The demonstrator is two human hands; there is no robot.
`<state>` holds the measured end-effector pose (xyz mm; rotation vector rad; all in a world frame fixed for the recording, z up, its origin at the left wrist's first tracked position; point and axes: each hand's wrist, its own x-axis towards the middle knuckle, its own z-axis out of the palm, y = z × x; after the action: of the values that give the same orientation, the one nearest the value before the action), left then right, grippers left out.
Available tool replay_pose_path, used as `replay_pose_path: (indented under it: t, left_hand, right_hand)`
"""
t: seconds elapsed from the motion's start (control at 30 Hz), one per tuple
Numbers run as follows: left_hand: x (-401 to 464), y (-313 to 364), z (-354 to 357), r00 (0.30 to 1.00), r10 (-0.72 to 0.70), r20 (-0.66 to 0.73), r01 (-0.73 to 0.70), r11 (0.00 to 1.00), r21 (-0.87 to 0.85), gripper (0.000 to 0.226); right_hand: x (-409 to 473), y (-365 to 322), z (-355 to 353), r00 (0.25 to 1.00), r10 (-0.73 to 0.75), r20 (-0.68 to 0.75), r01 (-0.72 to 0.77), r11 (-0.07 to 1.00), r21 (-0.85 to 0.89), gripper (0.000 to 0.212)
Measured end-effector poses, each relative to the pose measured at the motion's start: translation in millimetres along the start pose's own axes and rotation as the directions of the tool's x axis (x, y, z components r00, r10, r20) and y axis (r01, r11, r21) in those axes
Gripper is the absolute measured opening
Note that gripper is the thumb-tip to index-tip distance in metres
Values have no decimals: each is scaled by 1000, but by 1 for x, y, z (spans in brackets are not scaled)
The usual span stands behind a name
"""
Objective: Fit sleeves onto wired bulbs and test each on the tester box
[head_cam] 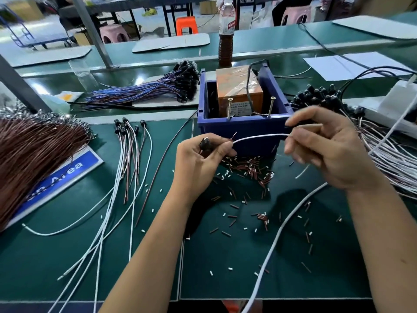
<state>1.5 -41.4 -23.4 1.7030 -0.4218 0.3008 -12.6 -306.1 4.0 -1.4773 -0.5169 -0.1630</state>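
My left hand (204, 159) grips a black bulb (205, 144) in front of the tester box, its thin brown lead poking up past my fingers. My right hand (320, 145) pinches a white sleeve (259, 137) that arcs across to my left fingertips. The tester box (239, 91), orange and wrapped in tape, sits inside a blue bin (243, 128) with two screws (230, 107) standing at its front. Several sleeved bulbs (128, 132) lie on the green mat to the left.
A heap of cut brown and white sleeve bits (250, 168) litters the mat. Brown wire bundle (33, 150) lies far left, blue-wired bulbs (158, 86) behind, white-wired bulbs (338, 98) to the right. A bottle (226, 32) stands behind the bin. A long white cable (279, 233) crosses the front.
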Motion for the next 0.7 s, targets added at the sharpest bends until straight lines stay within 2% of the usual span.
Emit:
replay_pose_path:
  t: [0.07,0.2,0.3,0.37,0.5,0.6,0.7]
  left_hand:
    - [-1,1,0,999,-31,-20,29,997,-77,5]
    - [0,5,0,999,-15,-33,12,996,-85,7]
    - [0,11,0,1000,-5,-18,2,991,-136,9]
    - [-1,15,-1,1000,8,2,-7,981,-191,8]
    - [-3,23,-2,995,76,71,-54,963,-264,9]
    - [-5,33,1,985,104,136,-49,932,-358,11]
    - [-5,35,2,973,64,220,30,917,-398,14]
  right_hand:
    - [-2,0,-3,997,8,73,-22,982,190,16]
    - [0,3,1,987,-22,160,-55,885,462,30]
    - [-1,5,4,981,-35,189,-75,835,546,41]
    - [-1,7,9,985,-31,172,-57,872,486,38]
    - [0,6,30,994,81,74,-95,973,210,31]
    - [-3,5,46,957,235,171,-243,970,28,46]
    - [-6,8,62,905,306,295,-255,946,-200,48]
